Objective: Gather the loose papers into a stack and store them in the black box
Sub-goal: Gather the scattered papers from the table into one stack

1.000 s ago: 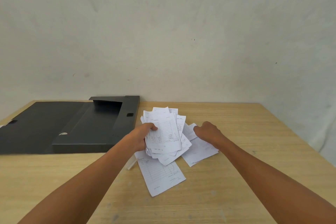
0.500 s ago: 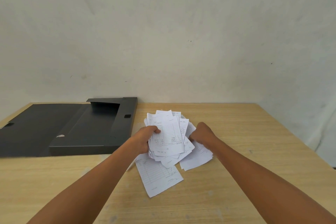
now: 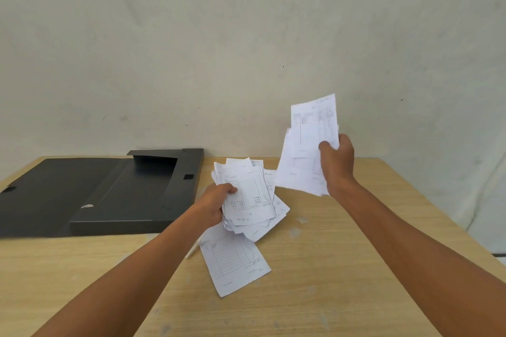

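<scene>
Standing against a pale wall, the wooden table [image 3: 342, 268] carries the black box [image 3: 131, 194], which lies open and flat, well apart to the left of the left hand's fingers. The left hand [image 3: 212, 206] grips the left edge of a loose pile of printed forms [image 3: 247, 197], thumb on top and the other fingers hidden below. The right hand [image 3: 336, 163] is raised above the table and its fingers are closed around a few sheets [image 3: 306, 150], held nearly upright. One single form [image 3: 232, 262] lies flat on the table, just under the left wrist and near the pile.
</scene>
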Demonstrator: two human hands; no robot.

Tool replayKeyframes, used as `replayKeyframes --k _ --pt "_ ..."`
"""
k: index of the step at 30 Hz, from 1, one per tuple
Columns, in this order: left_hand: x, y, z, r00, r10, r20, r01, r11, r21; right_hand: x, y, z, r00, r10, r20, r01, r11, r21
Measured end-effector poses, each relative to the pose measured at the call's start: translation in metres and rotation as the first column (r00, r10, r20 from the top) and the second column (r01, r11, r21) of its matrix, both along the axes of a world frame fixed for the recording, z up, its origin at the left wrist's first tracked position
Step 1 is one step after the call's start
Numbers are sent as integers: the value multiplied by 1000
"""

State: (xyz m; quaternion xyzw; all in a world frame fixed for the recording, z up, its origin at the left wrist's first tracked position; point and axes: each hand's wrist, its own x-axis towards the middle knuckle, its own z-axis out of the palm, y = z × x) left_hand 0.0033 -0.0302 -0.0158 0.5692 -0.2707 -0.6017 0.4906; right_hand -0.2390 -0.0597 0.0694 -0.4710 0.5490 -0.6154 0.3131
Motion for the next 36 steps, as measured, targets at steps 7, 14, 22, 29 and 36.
replayKeyframes --k 7,14,22,29,36 --pt "-25 12 16 987 -122 -109 97 973 -209 32 15 -32 952 282 -121 -229 916 330" --pt "-25 23 10 970 -240 -41 221 938 -267 38 26 -55 915 385 118 -390 777 495" --pt "4 36 10 518 -313 796 463 885 47 9 20 -58 880 402 251 -473 706 527" --pt "15 46 6 22 -385 923 487 810 326 -13 25 -63 880 417 226 -465 667 582" --pt "26 36 1 84 -420 904 462 820 338 -21 33 -62 810 486 329 -580 580 572"
